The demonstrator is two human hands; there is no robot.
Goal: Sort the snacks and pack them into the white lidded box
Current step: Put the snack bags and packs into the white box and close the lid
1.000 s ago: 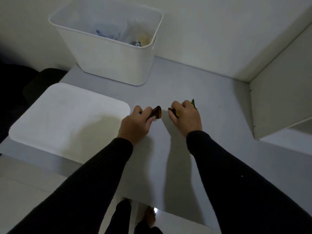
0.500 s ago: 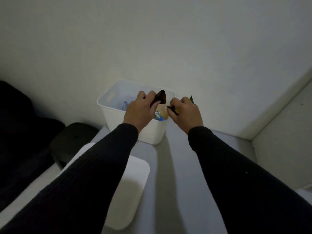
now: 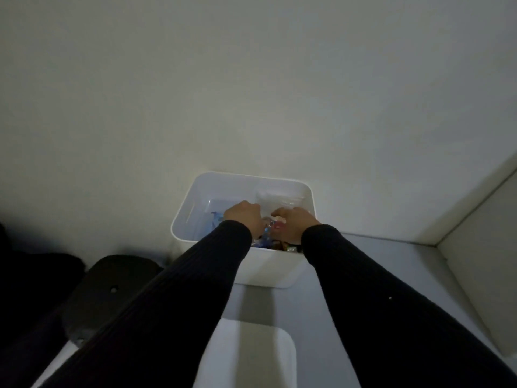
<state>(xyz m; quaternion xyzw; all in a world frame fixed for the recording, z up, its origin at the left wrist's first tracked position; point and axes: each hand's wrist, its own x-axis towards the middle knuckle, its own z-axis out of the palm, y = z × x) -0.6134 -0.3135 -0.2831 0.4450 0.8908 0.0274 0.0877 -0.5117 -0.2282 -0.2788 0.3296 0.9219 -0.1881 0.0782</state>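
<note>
The white box [image 3: 268, 271] stands open against the wall on the grey table. Both my hands reach down inside it, knuckles up. My left hand [image 3: 246, 217] is over blue wrappers [image 3: 213, 223] at the box's left. My right hand [image 3: 297, 223] is close beside it, over a heap of colourful snack packets [image 3: 279, 243] near the front wall. Both hands' fingers curl downward and are hidden, so I cannot tell whether they hold anything. A clear plastic bag [image 3: 279, 199] lies at the back right of the box. The brown and green packets do not show.
The white lid [image 3: 251, 357] lies flat on the table in front of the box, between my sleeves. A black stool [image 3: 112, 289] stands left of the table. A white cabinet side [image 3: 481, 275] closes off the right.
My hands have gone from just above the box's rim down into it. The brown packet in the left hand and the green-edged one in the right have dropped out of sight.
</note>
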